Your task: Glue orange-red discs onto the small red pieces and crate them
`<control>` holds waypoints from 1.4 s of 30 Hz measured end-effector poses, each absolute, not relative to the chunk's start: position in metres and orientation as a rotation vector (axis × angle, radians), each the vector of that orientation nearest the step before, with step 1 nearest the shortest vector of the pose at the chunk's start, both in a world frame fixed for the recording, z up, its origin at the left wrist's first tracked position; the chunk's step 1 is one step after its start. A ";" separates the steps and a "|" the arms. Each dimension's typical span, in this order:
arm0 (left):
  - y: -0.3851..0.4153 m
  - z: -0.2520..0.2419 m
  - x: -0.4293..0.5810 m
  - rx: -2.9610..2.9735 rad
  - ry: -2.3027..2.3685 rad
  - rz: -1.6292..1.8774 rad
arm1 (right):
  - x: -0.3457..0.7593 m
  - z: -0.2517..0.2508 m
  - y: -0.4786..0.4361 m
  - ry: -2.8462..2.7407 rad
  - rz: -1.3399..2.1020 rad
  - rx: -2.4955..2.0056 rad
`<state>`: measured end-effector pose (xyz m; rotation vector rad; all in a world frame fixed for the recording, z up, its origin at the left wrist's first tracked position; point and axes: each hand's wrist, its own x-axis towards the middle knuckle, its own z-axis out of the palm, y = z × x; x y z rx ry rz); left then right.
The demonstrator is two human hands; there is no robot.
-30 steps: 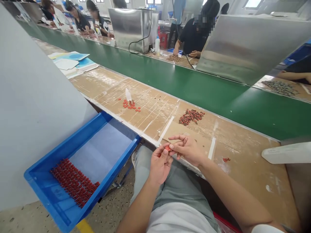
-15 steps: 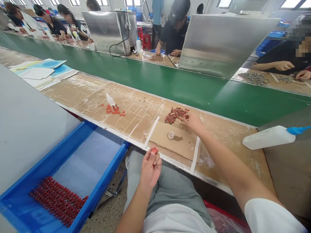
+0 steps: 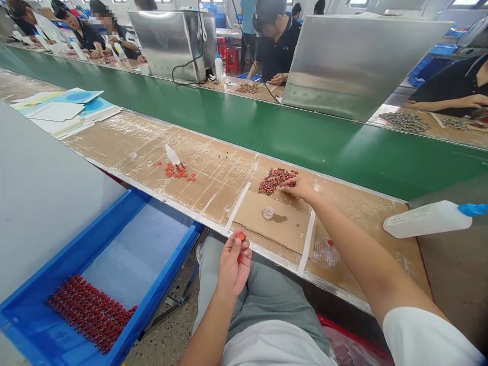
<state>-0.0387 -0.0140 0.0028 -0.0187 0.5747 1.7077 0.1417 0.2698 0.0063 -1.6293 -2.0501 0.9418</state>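
My left hand (image 3: 234,264) is above my lap by the table's front edge. Thumb and fingertips pinch a small round red disc (image 3: 241,236); more red shows lower among the curled fingers. At the near right edge of a pile of small red-and-dark pieces (image 3: 272,180) is my right hand (image 3: 299,188), fingertips drawn together and touching the pile. Whether a piece is between them is hidden. Close in front lies a cardboard sheet (image 3: 251,223) bearing a small clear cup (image 3: 268,213), with a wet-looking dark patch beside it.
Loose red discs (image 3: 179,172) and a white pointed-tip object (image 3: 172,154) lie to the left. A blue tray (image 3: 152,239) holds rows of red pieces. At right lies a white bottle (image 3: 427,219) with a blue tip. Beyond the green belt (image 3: 236,114), people work beside metal boxes.
My right hand has shifted slightly left along the pile's near edge. A red piece beside my right forearm now shows. My left hand keeps its pinch on the disc.
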 end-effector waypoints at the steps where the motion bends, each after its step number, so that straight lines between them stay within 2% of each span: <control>1: -0.013 0.003 -0.038 -0.012 0.586 1.701 | 0.144 0.008 0.266 -2.019 1.023 -1.592; 9: -0.008 -0.001 -0.035 -0.011 0.630 1.653 | 0.154 0.030 0.232 -1.794 1.455 -1.374; 21: 0.003 0.028 -0.015 0.102 0.654 1.488 | 0.142 0.088 0.135 -1.676 1.535 -1.136; 30: 0.005 0.045 0.003 0.189 0.635 1.423 | 0.140 0.083 0.086 -1.597 1.366 -1.068; 37: 0.006 0.033 0.014 0.173 0.659 1.352 | 0.151 0.063 0.067 -1.825 0.969 -1.018; 42: 0.008 0.024 0.020 0.130 0.645 1.290 | 0.155 0.054 0.063 -1.885 0.877 -0.955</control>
